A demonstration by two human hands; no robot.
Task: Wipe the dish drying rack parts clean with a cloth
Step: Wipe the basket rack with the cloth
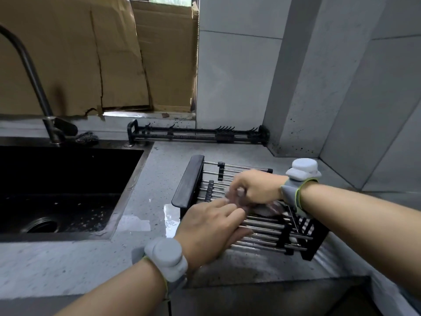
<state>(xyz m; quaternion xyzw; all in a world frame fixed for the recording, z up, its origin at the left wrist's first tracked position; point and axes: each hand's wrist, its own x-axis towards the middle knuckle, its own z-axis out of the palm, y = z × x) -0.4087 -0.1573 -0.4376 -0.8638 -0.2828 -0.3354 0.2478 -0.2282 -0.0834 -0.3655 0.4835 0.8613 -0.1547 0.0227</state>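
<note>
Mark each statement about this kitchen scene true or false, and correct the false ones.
1. The dish rack lies on the countertop, right of the sink. True.
2. The right hand grips a cloth over the rack's bars. True.
3. The left hand holds the faucet. False: it rests on the rack's bars.
4. The sink is full of dishes. False: no dishes show in it.
5. A second black rack part lies along the back wall. True.
</note>
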